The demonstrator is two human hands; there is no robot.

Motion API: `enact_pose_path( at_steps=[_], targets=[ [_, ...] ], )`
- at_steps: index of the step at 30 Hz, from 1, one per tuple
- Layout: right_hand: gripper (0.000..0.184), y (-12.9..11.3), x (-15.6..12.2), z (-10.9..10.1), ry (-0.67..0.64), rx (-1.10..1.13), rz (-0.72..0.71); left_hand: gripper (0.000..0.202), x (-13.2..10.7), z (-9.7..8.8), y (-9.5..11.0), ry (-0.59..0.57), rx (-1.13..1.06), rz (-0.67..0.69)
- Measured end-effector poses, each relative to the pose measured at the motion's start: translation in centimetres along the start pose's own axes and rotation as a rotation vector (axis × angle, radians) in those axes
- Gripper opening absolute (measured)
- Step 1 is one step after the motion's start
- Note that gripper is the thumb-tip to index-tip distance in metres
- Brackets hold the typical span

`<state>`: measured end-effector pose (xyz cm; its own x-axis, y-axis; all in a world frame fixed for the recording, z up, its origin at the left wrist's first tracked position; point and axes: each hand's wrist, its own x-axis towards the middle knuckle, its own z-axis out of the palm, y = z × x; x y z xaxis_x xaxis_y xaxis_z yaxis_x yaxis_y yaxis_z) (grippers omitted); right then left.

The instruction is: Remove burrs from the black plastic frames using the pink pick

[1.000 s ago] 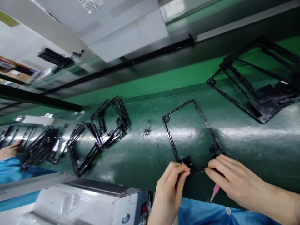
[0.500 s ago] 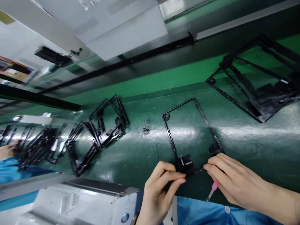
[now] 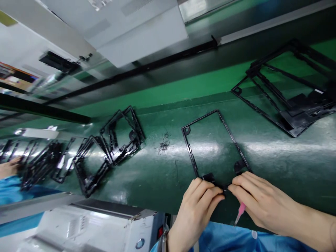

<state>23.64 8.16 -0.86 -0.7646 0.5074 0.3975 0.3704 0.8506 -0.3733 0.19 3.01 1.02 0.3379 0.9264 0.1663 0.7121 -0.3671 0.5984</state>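
Observation:
A thin rectangular black plastic frame (image 3: 232, 137) lies flat on the green bench in front of me, its near edge towards my body. My left hand (image 3: 201, 204) is closed on that near edge, thumb and fingertips pinched together beside a dark block-like part (image 3: 209, 177) that it partly covers. At the near right corner, my right hand (image 3: 258, 199) has its fingers curled against the frame. A slim tool with a pink handle (image 3: 241, 209) sticks out below the right palm, its pale narrow tip pointing towards me; its other end is hidden in the hand.
Black strands and scraps (image 3: 164, 145) lie left of the frame. More black frames (image 3: 122, 136) are heaped further left, near another person's hand (image 3: 10, 168). A stack of larger-looking frames (image 3: 294, 105) stands at the right. A white machine (image 3: 86, 227) sits at lower left.
My left hand has moved right along the frame's near edge, closer to my right hand, and now covers more of the dark part. The right hand and frame have stayed nearly still.

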Motion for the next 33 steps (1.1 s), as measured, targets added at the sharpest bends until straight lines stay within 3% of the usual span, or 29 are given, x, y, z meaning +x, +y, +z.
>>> enact_pose_path(
  at_steps=[6, 14, 24, 33],
  targets=[
    [0.036, 0.1, -0.1, 0.2, -0.024, -0.009, -0.01, 0.007, 0.5, -0.4, 0.0, -0.112, -0.036, -0.012],
    [0.037, 0.0, 0.2, 0.2, 0.014, -0.029, -0.023, 0.018, 0.8, 0.1, 0.2, -0.252, 0.126, 0.046],
    [0.039, 0.0, 0.4, 0.0, 0.003, -0.027, -0.013, 0.012, -0.1, -1.8, -0.2, -0.202, -0.095, -0.076],
    [0.041, -0.1, 0.4, 0.1, 0.007, -0.044, -0.004, 0.015, 0.1, -0.9, -0.1, -0.171, 0.074, 0.083]
  ],
)
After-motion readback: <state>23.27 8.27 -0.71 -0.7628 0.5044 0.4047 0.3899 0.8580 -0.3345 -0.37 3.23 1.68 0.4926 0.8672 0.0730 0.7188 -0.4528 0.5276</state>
